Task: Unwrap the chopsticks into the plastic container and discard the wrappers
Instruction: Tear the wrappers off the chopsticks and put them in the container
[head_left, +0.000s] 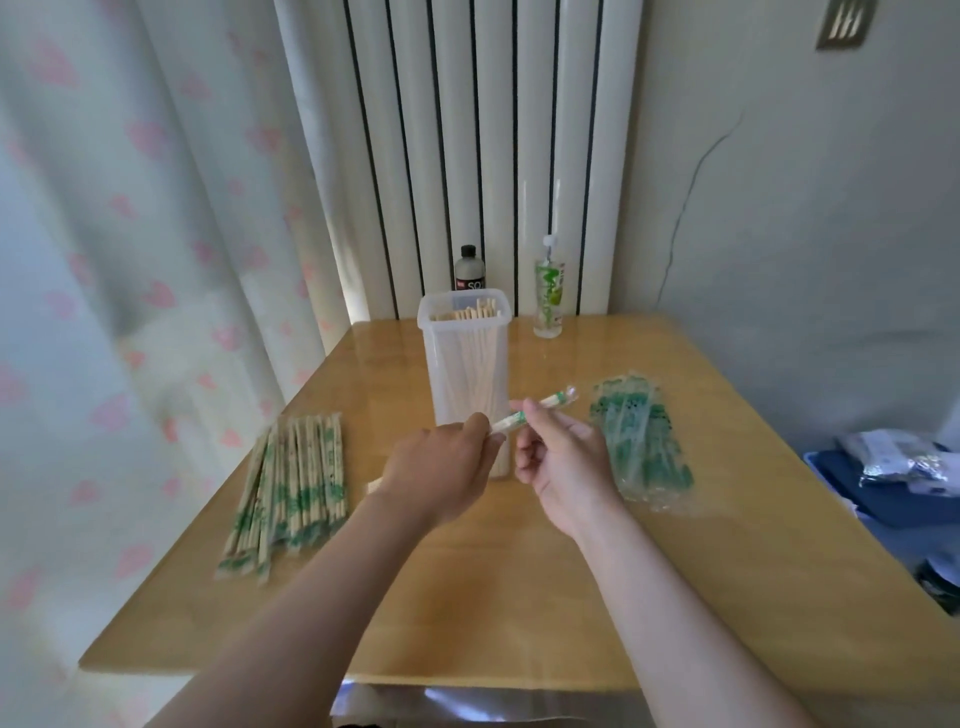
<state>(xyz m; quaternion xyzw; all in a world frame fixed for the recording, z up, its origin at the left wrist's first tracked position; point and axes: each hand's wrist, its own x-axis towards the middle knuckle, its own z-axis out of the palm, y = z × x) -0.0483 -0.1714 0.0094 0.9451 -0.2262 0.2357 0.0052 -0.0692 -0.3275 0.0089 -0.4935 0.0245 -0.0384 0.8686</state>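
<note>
A wrapped pair of chopsticks (540, 406) in clear, green-printed plastic is held above the table between both hands. My left hand (441, 475) grips its near end. My right hand (563, 462) pinches the wrapper near the middle, and the far end points up to the right. Just behind them stands a tall clear plastic container (464, 364) with bare chopsticks upright inside. A row of wrapped chopsticks (291, 488) lies at the left of the wooden table (519, 597). A pile of empty wrappers (639, 441) lies at the right.
A dark bottle (469, 270) and a clear bottle with a green label (549, 291) stand at the table's back edge, before a white radiator. A curtain hangs at the left. Blue cloth and bags (893, 473) lie off the table's right side.
</note>
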